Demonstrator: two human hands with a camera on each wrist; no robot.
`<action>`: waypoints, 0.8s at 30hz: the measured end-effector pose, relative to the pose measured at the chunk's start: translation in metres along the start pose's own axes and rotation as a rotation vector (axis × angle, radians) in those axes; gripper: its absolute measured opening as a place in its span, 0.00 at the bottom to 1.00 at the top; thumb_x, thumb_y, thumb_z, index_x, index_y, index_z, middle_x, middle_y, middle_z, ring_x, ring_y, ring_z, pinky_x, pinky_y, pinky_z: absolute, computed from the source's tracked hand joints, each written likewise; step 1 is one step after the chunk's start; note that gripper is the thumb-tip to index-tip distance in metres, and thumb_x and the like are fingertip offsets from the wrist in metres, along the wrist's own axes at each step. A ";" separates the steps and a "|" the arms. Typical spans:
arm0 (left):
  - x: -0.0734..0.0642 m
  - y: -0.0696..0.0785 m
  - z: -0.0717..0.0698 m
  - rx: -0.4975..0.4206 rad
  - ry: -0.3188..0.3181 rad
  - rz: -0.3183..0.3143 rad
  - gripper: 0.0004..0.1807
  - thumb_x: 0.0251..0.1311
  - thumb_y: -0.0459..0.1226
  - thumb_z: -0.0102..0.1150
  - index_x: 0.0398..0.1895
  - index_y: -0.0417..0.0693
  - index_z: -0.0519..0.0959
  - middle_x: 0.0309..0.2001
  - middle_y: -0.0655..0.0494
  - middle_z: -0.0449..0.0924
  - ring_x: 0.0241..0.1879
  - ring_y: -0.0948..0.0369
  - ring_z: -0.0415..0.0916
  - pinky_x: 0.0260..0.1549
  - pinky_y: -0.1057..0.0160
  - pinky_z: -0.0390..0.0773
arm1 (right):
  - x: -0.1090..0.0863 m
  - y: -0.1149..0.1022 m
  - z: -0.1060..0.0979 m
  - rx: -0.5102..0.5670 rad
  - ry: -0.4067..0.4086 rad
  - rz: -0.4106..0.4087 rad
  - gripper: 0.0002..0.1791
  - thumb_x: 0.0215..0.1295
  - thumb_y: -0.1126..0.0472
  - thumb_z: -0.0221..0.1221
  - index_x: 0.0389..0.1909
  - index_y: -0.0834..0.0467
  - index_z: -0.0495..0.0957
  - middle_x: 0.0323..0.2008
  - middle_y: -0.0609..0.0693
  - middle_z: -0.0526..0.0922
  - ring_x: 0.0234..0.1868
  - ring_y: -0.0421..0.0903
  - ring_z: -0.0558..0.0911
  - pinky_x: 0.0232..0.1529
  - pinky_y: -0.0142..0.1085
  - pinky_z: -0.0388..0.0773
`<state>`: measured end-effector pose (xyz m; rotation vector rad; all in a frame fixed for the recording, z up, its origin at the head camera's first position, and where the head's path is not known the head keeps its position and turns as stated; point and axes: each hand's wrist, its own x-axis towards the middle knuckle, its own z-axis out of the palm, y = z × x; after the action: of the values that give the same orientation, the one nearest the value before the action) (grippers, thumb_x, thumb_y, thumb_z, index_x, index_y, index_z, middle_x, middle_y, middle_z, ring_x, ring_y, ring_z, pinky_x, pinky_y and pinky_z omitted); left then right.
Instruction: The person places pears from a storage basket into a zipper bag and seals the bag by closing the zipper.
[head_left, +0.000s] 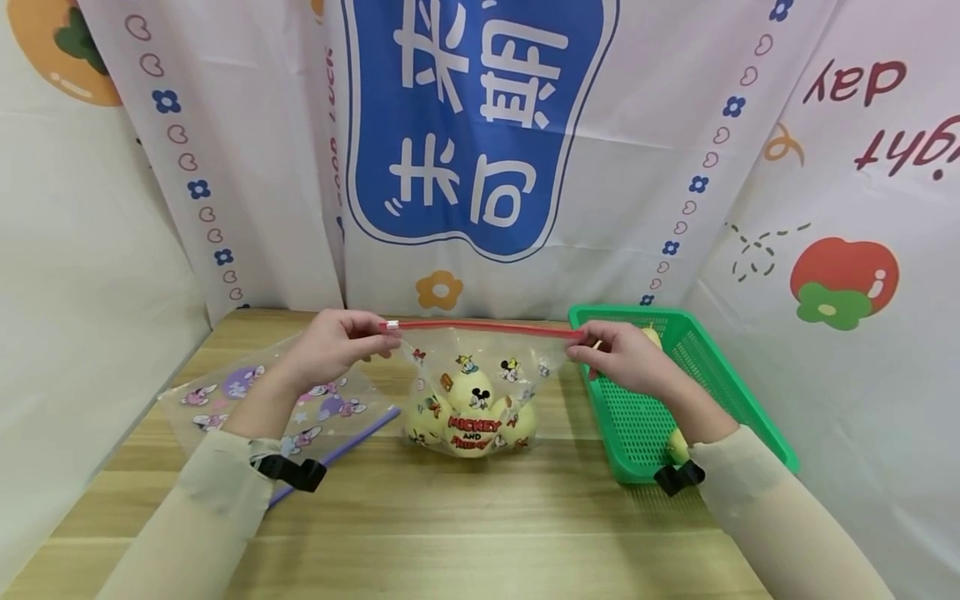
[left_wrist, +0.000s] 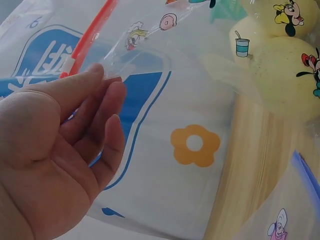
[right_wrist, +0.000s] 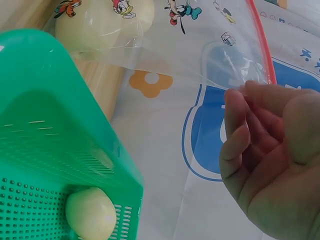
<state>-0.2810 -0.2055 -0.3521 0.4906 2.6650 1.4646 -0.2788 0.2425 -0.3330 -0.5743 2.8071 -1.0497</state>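
Observation:
Between my two hands a clear zip bag (head_left: 474,375) with a red slider strip (head_left: 480,327) is stretched, printed with cartoon characters. Several round pale-yellow fruits (left_wrist: 282,75) lie in its bottom, which appears to rest on the table. My left hand (head_left: 335,346) pinches the bag's left top corner beside the white slider (left_wrist: 67,65). At the opposite top corner, my right hand (head_left: 626,354) pinches the bag between thumb and fingers. The strip runs nearly level, and the slider sits at its left end.
A green plastic basket (head_left: 630,475) stands on the right, with a few pale-yellow fruits (right_wrist: 91,214) in it. Flat on the left of the wooden table (head_left: 450,542) lies another printed bag (head_left: 225,392) with a purple strip (head_left: 337,450). A printed cloth (head_left: 637,100) hangs behind.

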 end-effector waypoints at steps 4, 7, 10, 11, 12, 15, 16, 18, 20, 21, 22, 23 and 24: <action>0.003 -0.001 0.000 0.015 0.050 0.013 0.11 0.81 0.40 0.63 0.53 0.44 0.89 0.48 0.45 0.92 0.44 0.59 0.87 0.47 0.65 0.87 | 0.002 -0.001 -0.002 -0.035 0.034 0.017 0.10 0.81 0.51 0.65 0.46 0.53 0.87 0.33 0.50 0.85 0.32 0.54 0.85 0.29 0.37 0.81; 0.008 0.002 0.000 0.022 0.095 0.028 0.12 0.81 0.41 0.62 0.52 0.43 0.88 0.47 0.44 0.91 0.42 0.57 0.86 0.42 0.67 0.87 | 0.005 -0.002 -0.006 -0.049 0.069 0.020 0.11 0.82 0.50 0.64 0.44 0.54 0.86 0.31 0.50 0.86 0.31 0.49 0.84 0.28 0.37 0.80; 0.016 0.007 -0.001 0.011 0.129 0.022 0.14 0.81 0.45 0.63 0.51 0.44 0.88 0.43 0.45 0.89 0.40 0.55 0.83 0.37 0.66 0.83 | 0.010 -0.004 -0.010 -0.055 0.103 0.020 0.12 0.83 0.50 0.62 0.43 0.54 0.85 0.33 0.51 0.87 0.32 0.48 0.85 0.27 0.39 0.79; 0.019 0.008 -0.001 0.004 0.137 0.016 0.16 0.82 0.47 0.62 0.52 0.44 0.88 0.43 0.46 0.88 0.40 0.56 0.82 0.36 0.66 0.82 | 0.012 -0.005 -0.011 -0.055 0.111 0.016 0.12 0.84 0.50 0.62 0.43 0.55 0.85 0.34 0.51 0.88 0.32 0.48 0.85 0.27 0.39 0.79; 0.023 0.010 -0.001 -0.002 0.146 0.009 0.16 0.82 0.48 0.62 0.52 0.44 0.87 0.42 0.47 0.87 0.39 0.56 0.81 0.35 0.66 0.81 | 0.014 -0.006 -0.013 -0.055 0.119 0.016 0.12 0.84 0.50 0.62 0.43 0.55 0.84 0.35 0.51 0.88 0.32 0.48 0.86 0.27 0.39 0.79; 0.034 0.012 0.000 -0.049 0.173 -0.013 0.18 0.82 0.48 0.61 0.52 0.42 0.87 0.40 0.49 0.87 0.38 0.59 0.79 0.33 0.67 0.80 | 0.023 -0.009 -0.018 -0.059 0.135 0.030 0.13 0.85 0.50 0.61 0.45 0.56 0.84 0.39 0.55 0.89 0.33 0.48 0.86 0.28 0.39 0.78; 0.038 0.013 0.000 -0.065 0.184 -0.017 0.18 0.82 0.48 0.61 0.52 0.42 0.87 0.40 0.51 0.88 0.38 0.60 0.80 0.33 0.68 0.81 | 0.027 -0.010 -0.019 -0.061 0.139 0.040 0.14 0.85 0.50 0.60 0.46 0.57 0.84 0.40 0.57 0.89 0.33 0.48 0.86 0.29 0.39 0.77; 0.047 0.014 0.001 -0.099 0.202 -0.021 0.18 0.82 0.47 0.62 0.53 0.40 0.87 0.41 0.52 0.89 0.38 0.62 0.83 0.33 0.69 0.82 | 0.034 -0.011 -0.022 -0.065 0.149 0.063 0.15 0.85 0.50 0.60 0.46 0.58 0.84 0.42 0.58 0.88 0.34 0.49 0.86 0.31 0.40 0.78; 0.056 0.015 0.002 -0.119 0.222 -0.026 0.17 0.81 0.45 0.63 0.53 0.39 0.87 0.42 0.52 0.89 0.38 0.62 0.85 0.32 0.70 0.84 | 0.042 -0.011 -0.025 -0.066 0.154 0.088 0.15 0.85 0.49 0.59 0.48 0.58 0.83 0.43 0.58 0.88 0.34 0.49 0.86 0.34 0.41 0.80; 0.060 0.015 0.003 -0.117 0.233 -0.028 0.17 0.81 0.45 0.63 0.53 0.38 0.87 0.43 0.52 0.90 0.38 0.62 0.86 0.32 0.70 0.84 | 0.046 -0.010 -0.026 -0.062 0.154 0.099 0.15 0.85 0.49 0.59 0.49 0.57 0.83 0.44 0.57 0.88 0.35 0.49 0.86 0.36 0.41 0.81; 0.065 0.015 0.003 -0.120 0.240 -0.033 0.17 0.81 0.45 0.63 0.53 0.38 0.87 0.44 0.51 0.90 0.38 0.62 0.86 0.32 0.70 0.85 | 0.050 -0.010 -0.026 -0.057 0.153 0.112 0.15 0.86 0.48 0.59 0.49 0.57 0.83 0.45 0.57 0.87 0.36 0.50 0.86 0.38 0.42 0.82; 0.069 0.015 0.003 -0.124 0.246 -0.036 0.17 0.81 0.44 0.63 0.54 0.38 0.87 0.44 0.49 0.90 0.38 0.62 0.86 0.33 0.70 0.86 | 0.054 -0.009 -0.027 -0.054 0.155 0.125 0.16 0.86 0.48 0.58 0.50 0.57 0.83 0.46 0.56 0.87 0.37 0.50 0.86 0.40 0.42 0.82; 0.073 0.015 0.003 -0.125 0.256 -0.040 0.17 0.81 0.44 0.63 0.53 0.37 0.87 0.45 0.47 0.90 0.37 0.62 0.86 0.33 0.70 0.87 | 0.058 -0.008 -0.027 -0.048 0.157 0.141 0.16 0.86 0.48 0.58 0.50 0.57 0.83 0.47 0.56 0.87 0.37 0.50 0.86 0.41 0.42 0.83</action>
<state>-0.3460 -0.1732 -0.3340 0.2548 2.7243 1.7778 -0.3358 0.2317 -0.3046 -0.3048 2.9632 -1.0463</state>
